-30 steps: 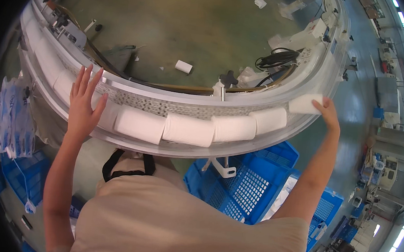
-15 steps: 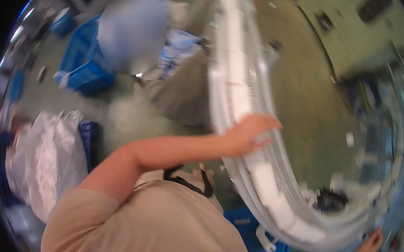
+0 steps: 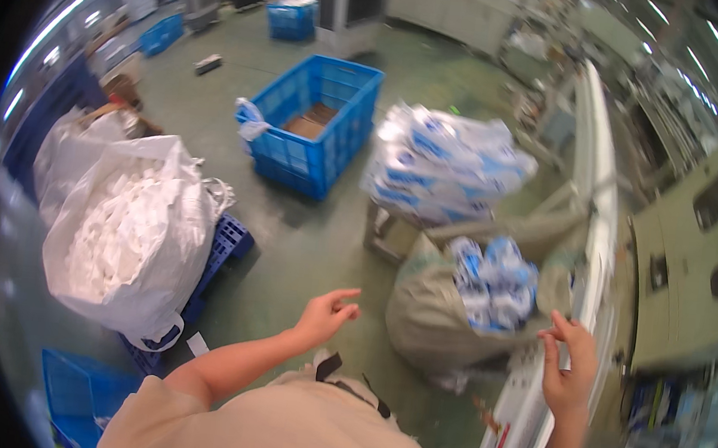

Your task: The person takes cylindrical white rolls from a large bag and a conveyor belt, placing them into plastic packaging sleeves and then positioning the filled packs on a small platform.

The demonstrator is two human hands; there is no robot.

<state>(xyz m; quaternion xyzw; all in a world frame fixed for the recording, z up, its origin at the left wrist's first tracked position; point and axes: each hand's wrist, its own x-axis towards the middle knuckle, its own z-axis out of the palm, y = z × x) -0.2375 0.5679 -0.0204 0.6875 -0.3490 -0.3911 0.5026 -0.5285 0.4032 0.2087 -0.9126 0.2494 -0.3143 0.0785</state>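
Observation:
My left hand [image 3: 328, 318] hovers over the floor in front of my body, fingers loosely bent and a little apart, with nothing visible in it. On the right, my right hand [image 3: 568, 365] is raised beside the long white conveyor [image 3: 599, 204], thumb and fingers bent forward, and I see nothing held. Nearest to that hand stands an open olive-grey sack [image 3: 423, 317] filled with blue-and-white plastic packages [image 3: 496, 280]. Behind the sack, more wrapped blue-and-white packs [image 3: 451, 164] are piled on a low stand.
A large white bag [image 3: 138, 229] of white pieces sits on a dark blue pallet [image 3: 222, 254] at left. A blue crate [image 3: 321, 164] with brown cardboard inside stands ahead. Another blue crate [image 3: 74, 395] is at lower left. A pale green machine [image 3: 693, 256] stands beyond the conveyor.
My view has swung left. My left hand, earlier at the conveyor's curved part, is now away from it over the floor; my right hand is raised higher beside the conveyor.

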